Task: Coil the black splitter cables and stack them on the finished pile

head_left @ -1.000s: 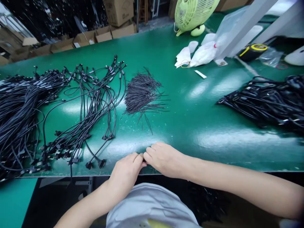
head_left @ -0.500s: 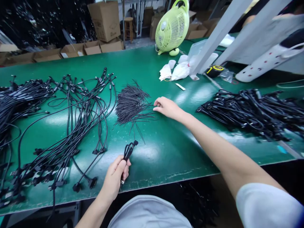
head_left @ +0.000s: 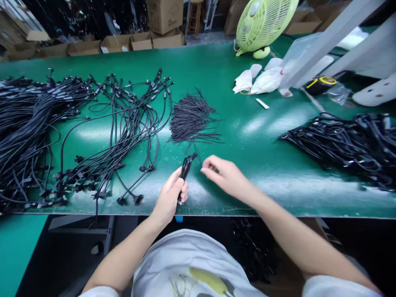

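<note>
My left hand (head_left: 171, 192) is closed around a black cable (head_left: 186, 166) folded into a short bundle. The cable's loops and a dark plug stick up past the fingers, and a metal end shows below them. To the right of that bundle, my right hand (head_left: 227, 175) hovers with thumb and forefinger pinched together. Whatever sits in the pinch is too fine to make out. Just beyond both hands lies a pile of thin black ties (head_left: 190, 117), with a few strays pointing toward me.
Loose black cables (head_left: 123, 128) spread left of the ties, beside a thicker heap (head_left: 27, 115). Bundled cables (head_left: 349, 144) lie at the right. Toward the back are a green fan (head_left: 266, 24), white bags (head_left: 266, 81), a tape measure (head_left: 320, 85) and a slanted grey post (head_left: 334, 45).
My right hand has drawn back from the tie pile toward me, close to the folded cable. My left hand still grips that cable. The view has shifted, so the table sits further left and higher.
</note>
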`<state>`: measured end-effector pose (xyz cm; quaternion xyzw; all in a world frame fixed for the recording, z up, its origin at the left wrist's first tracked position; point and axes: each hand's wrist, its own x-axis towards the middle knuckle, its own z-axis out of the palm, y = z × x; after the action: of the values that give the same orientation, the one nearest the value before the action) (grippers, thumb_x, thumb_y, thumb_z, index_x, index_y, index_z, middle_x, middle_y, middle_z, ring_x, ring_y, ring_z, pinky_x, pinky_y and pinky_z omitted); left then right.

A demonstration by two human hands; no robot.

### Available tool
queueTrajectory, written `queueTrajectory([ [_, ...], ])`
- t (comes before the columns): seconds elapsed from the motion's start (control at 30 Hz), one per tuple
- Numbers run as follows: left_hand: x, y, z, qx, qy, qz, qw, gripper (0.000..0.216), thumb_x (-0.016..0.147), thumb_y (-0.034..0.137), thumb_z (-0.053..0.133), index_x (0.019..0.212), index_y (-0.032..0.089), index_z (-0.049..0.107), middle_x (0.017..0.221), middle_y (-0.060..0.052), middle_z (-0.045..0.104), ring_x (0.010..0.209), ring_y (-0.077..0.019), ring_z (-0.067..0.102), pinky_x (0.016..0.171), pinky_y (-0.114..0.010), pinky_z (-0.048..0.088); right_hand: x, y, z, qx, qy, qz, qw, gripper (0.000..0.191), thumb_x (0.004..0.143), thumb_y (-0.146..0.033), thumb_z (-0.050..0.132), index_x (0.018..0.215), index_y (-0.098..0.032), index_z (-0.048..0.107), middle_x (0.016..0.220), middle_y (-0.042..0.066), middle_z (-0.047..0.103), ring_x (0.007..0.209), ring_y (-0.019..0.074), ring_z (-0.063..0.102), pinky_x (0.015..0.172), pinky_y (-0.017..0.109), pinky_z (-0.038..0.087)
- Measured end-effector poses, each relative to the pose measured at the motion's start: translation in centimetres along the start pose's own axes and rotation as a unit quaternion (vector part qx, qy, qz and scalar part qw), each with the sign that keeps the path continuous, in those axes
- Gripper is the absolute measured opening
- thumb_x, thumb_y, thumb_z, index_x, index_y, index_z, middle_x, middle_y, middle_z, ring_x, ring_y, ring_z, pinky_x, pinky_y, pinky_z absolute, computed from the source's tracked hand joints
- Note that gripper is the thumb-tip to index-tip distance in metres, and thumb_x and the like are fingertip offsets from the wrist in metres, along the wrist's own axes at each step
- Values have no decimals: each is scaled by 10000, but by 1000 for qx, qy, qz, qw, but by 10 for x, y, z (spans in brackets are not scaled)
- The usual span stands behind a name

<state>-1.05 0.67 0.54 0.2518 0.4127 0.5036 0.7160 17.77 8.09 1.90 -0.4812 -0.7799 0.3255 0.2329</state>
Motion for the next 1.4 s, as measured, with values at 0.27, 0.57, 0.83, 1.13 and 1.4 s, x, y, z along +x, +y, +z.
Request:
queueTrajectory([
  [0.27,-9,-7,-9,254,19,108,961,412,938,349,469,1302,176,552,721,6,496,584,-100,432,540,-214,391,-33,-33,50,-69,51,-146,986,158,927,-191,484,827,-161,602,750,24,627,678,122,567,630,240,414],
  [0.57,-8,2,-16,446,-21,169,879,422,888,188,420,1258,212,620,1152,-66,670,1074,-210,593,994,-337,432,-25,-53,18,-457,49,-514,724,247,930,-110,398,1006,-84,631,997,128,635,945,219,563,814,360,426],
  [0.83,-15,4,-9,230,-16,38,972,706,837,343,576,1463,109,346,583,65,447,510,-97,397,500,-222,320,-32,-73,11,-504,0,-499,705,375,829,5,337,905,-100,688,774,123,584,717,234,487,628,371,374],
  [1.13,-15,-10,5,299,84,147,939,599,875,273,538,1448,173,396,1445,-121,471,1352,-242,395,1146,-382,262,-7,-64,25,-442,-34,-320,837,246,778,-21,413,696,-151,605,604,73,532,534,190,447,526,342,248],
  [1.4,-22,20,-1,255,56,268,928,524,969,515,325,911,183,726,1078,-90,617,1062,-227,528,1004,-363,377,-5,-54,46,340,-167,61,924,383,851,-519,474,654,-191,451,529,-61,315,451,80,183,450,239,171],
])
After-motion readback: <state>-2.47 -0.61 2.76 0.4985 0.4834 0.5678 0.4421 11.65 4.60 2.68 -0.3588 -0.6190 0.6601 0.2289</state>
